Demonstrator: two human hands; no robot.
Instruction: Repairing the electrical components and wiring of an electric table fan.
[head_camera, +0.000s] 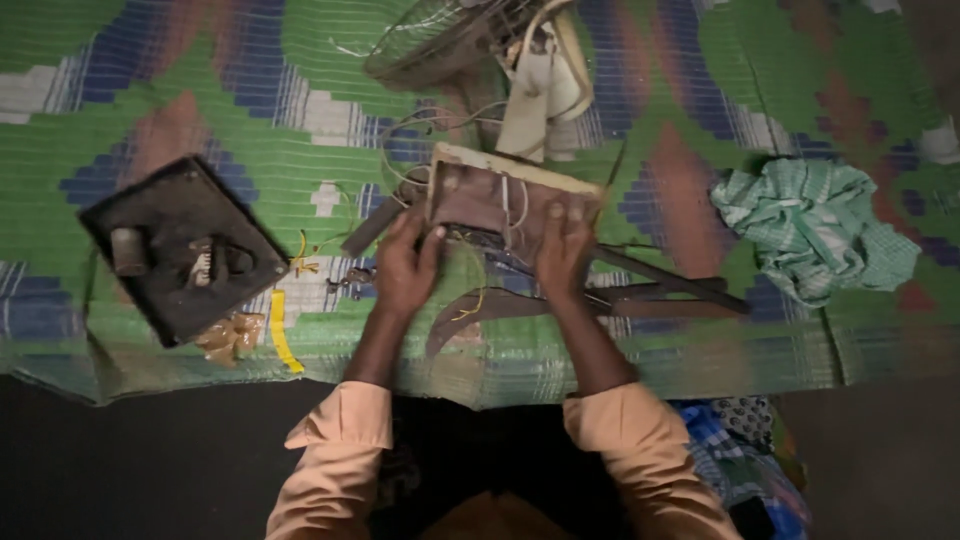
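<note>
An open, cream-rimmed fan base casing lies on the woven mat, its inside with loose wires facing me. My left hand grips the casing's lower left edge, fingers curled near the wires. My right hand presses on its lower right side, fingertips resting on the casing's inner face. A wire fan guard with the white motor housing lies just beyond the casing. Dark curved fan blades lie under and beside my wrists.
A dark square plate with small parts sits at the left, with a yellow strip and a crumpled clear wrapper near it. A green checked cloth lies at the right. The mat's edge runs just before my knees.
</note>
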